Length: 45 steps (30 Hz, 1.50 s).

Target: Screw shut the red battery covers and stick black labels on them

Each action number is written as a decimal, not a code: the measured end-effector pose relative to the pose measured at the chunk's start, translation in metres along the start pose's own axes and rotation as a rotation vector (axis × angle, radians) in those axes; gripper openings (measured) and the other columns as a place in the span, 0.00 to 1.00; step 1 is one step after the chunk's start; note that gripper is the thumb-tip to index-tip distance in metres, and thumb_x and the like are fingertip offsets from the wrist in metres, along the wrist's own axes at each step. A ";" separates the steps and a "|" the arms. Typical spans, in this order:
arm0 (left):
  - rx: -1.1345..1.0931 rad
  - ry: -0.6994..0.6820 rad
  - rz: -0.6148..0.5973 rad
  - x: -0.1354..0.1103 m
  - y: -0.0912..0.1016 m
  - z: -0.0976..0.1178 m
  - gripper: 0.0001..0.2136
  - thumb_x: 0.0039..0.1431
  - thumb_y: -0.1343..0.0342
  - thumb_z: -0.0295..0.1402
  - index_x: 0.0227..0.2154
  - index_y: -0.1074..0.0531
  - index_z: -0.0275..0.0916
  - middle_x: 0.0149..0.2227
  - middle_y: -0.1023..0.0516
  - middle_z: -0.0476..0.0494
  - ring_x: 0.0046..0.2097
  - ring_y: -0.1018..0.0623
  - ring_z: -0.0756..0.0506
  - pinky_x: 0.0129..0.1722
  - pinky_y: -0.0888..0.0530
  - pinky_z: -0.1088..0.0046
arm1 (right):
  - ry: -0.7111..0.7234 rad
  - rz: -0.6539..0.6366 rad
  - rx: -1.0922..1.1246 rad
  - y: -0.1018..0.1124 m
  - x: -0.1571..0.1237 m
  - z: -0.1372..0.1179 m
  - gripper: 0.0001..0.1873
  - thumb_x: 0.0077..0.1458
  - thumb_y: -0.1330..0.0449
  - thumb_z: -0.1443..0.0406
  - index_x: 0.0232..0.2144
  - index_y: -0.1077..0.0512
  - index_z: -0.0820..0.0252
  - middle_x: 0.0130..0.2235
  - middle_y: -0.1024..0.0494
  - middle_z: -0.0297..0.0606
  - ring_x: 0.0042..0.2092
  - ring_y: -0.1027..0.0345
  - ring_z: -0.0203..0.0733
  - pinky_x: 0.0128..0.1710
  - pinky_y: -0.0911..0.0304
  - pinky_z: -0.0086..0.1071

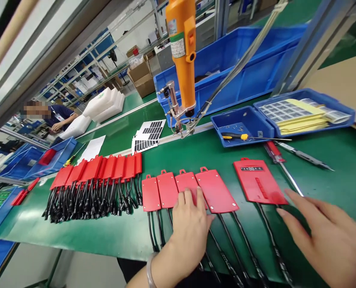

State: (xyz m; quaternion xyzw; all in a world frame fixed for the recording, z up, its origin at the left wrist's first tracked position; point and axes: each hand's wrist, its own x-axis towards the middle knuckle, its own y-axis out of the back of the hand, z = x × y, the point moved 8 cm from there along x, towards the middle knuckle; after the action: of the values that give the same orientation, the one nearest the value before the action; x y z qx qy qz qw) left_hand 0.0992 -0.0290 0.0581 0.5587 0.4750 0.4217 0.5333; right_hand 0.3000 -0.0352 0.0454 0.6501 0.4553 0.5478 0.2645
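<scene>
My left hand (191, 228) lies over a red plastic case (186, 180), its fingertips resting on the case's face. Two more red cases sit to its left, and a screwed red case (216, 190) lies just right of it. Black cables (246, 236) run from these cases toward the front edge. My right hand (327, 232), slightly blurred, is at the lower right corner of another red case (258, 180), thumb and forefinger apart. That case shows a dark display strip with digits. Whether the right fingertips touch it I cannot tell.
Stacked red cases with black cables (96, 172) stand at left. An orange electric screwdriver (182, 52) hangs above the green bench. Behind are a blue tray with screws (240, 116), a tray of label sheets (300, 112), a red-handled screwdriver (281, 164) and a craft knife (305, 156). A co-worker (60, 116) sits far left.
</scene>
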 end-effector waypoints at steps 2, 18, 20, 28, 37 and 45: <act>0.053 0.025 0.005 0.003 -0.006 0.004 0.33 0.55 0.33 0.37 0.60 0.36 0.30 0.47 0.26 0.31 0.44 0.23 0.35 0.40 0.19 0.56 | 0.085 0.001 -0.009 0.005 -0.003 -0.025 0.21 0.68 0.53 0.57 0.51 0.31 0.65 0.42 0.26 0.50 0.40 0.29 0.54 0.36 0.33 0.42; -1.047 0.199 0.048 -0.021 -0.018 -0.059 0.20 0.66 0.49 0.29 0.59 0.34 0.41 0.59 0.34 0.34 0.40 0.19 0.47 0.35 0.19 0.71 | 0.002 -0.306 0.578 -0.023 -0.011 -0.059 0.28 0.67 0.56 0.66 0.66 0.49 0.69 0.30 0.19 0.39 0.27 0.23 0.45 0.20 0.31 0.30; -0.965 0.174 0.097 -0.024 -0.016 -0.061 0.18 0.65 0.49 0.28 0.57 0.32 0.42 0.61 0.36 0.34 0.48 0.21 0.43 0.40 0.18 0.68 | -0.034 -0.362 0.587 -0.028 -0.011 -0.056 0.29 0.67 0.56 0.65 0.67 0.50 0.71 0.32 0.18 0.40 0.27 0.23 0.46 0.19 0.31 0.32; -0.200 0.139 0.159 -0.024 -0.013 -0.077 0.27 0.61 0.41 0.31 0.62 0.39 0.36 0.63 0.38 0.26 0.64 0.37 0.29 0.56 0.30 0.45 | 0.130 -0.152 0.232 -0.006 -0.004 -0.046 0.25 0.69 0.59 0.59 0.50 0.28 0.67 0.41 0.20 0.46 0.30 0.23 0.47 0.22 0.28 0.37; -0.693 0.333 0.159 -0.037 -0.014 -0.101 0.25 0.69 0.55 0.35 0.66 0.45 0.35 0.37 0.19 0.41 0.32 0.21 0.45 0.36 0.22 0.68 | 0.287 -0.076 0.061 -0.014 0.007 -0.035 0.29 0.68 0.62 0.60 0.48 0.27 0.75 0.53 0.29 0.61 0.55 0.35 0.63 0.50 0.33 0.55; -0.647 0.253 0.224 -0.044 -0.017 -0.105 0.16 0.68 0.53 0.33 0.55 0.28 0.39 0.53 0.25 0.36 0.50 0.22 0.41 0.48 0.22 0.63 | 0.262 -0.116 0.112 -0.018 0.001 -0.032 0.30 0.67 0.62 0.59 0.50 0.28 0.77 0.56 0.32 0.63 0.58 0.38 0.66 0.53 0.36 0.59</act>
State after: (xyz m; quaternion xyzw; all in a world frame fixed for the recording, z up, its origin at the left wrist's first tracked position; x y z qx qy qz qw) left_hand -0.0131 -0.0516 0.0503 0.3532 0.3149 0.6717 0.5700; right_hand 0.2637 -0.0311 0.0387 0.5596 0.5524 0.5855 0.1973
